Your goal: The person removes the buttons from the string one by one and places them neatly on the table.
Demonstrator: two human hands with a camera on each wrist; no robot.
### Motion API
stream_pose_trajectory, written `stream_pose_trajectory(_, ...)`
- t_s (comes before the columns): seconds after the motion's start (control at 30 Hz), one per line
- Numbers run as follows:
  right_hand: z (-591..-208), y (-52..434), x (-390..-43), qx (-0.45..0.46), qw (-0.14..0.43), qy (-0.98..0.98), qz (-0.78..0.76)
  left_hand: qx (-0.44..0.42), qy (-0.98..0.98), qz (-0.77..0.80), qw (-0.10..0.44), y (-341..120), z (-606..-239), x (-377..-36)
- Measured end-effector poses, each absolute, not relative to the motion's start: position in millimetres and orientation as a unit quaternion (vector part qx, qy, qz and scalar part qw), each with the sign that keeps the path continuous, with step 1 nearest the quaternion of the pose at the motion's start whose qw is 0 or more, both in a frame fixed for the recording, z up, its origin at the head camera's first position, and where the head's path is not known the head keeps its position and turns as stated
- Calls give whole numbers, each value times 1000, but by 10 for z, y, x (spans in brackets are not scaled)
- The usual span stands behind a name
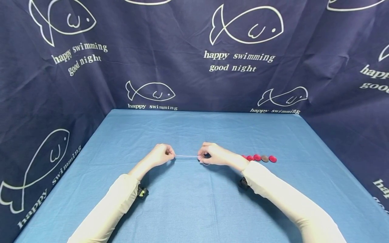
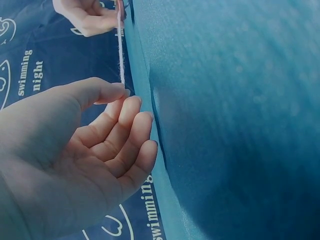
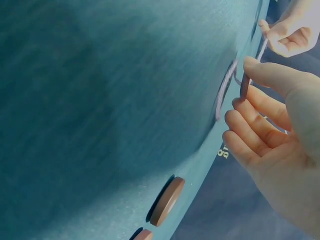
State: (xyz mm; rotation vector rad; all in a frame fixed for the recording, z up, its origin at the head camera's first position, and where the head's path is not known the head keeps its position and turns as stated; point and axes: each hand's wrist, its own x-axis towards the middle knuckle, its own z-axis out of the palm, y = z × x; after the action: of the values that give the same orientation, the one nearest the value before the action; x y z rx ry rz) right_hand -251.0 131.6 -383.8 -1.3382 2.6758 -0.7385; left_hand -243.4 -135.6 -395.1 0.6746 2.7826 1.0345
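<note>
Over the middle of the table, my left hand [image 1: 162, 154] pinches the end of a pale string [image 1: 186, 156] between thumb and index finger. The string runs taut across to my right hand [image 1: 212, 154], whose thumb and fingers grip a round reddish button [image 1: 200, 157] by its edges. In the right wrist view this button [image 3: 244, 87] is seen nearly edge-on, and the string [image 3: 262, 47] reaches it from the left hand. Beyond the button, a slack length of the string hangs in a loop close over the cloth. The left hand's other fingers are loosely curled.
To the right of the right wrist, several red buttons [image 1: 257, 157] and a brown button [image 1: 264, 158] lie in a row on the blue tablecloth [image 1: 182, 202]. A dark fish-print curtain [image 1: 188, 67] hangs behind and at both sides.
</note>
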Motion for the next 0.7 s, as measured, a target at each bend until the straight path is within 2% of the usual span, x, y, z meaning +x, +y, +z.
stream_pose_trajectory(0.5,-3842,1372,-2501,-434,35,866,-246,221,916,334,35,-1370,-3976,-2459)
stream_pose_trajectory(0.7,-3852,1400,-2511,-430,32,868,-246,214,916,335,46,-1373,-3973,-2474)
